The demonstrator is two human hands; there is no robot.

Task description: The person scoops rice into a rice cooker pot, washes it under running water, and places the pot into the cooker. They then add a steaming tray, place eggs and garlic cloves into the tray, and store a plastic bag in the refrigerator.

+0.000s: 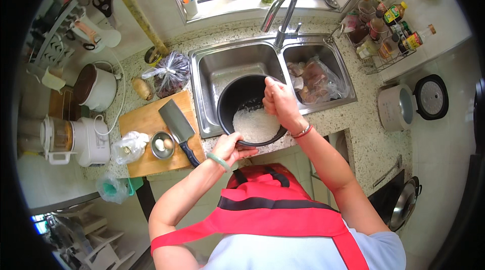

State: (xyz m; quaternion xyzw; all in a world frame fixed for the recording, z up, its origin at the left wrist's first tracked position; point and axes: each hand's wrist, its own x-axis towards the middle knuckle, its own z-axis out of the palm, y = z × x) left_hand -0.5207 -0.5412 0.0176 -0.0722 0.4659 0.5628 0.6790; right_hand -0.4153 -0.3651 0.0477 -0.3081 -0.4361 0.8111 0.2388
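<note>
A black rice cooker pot [226, 99] tilts over the front edge of the left sink basin, with white rice [256, 124] lying in its lower part. At the pot's near left rim, my left hand [230, 150] grips it, thumb over the edge and fingers beneath. My right hand [281, 101] is a closed fist over the pot's right side; whatever it may hold is hidden. The double steel sink [230, 64] lies behind the pot, under the faucet [283, 17]. In its right basin sits a clear plastic bag [323, 83] of what looks like raw meat.
Left of the sink, a cutting board [144, 118] bears a cleaver [177, 123], a metal bowl [162, 145] of eggs or similar, and a plastic bag [131, 147]. An open rice cooker [396, 108] stands at right, below a rack of bottles [384, 37]. A wok [404, 202] is at lower right.
</note>
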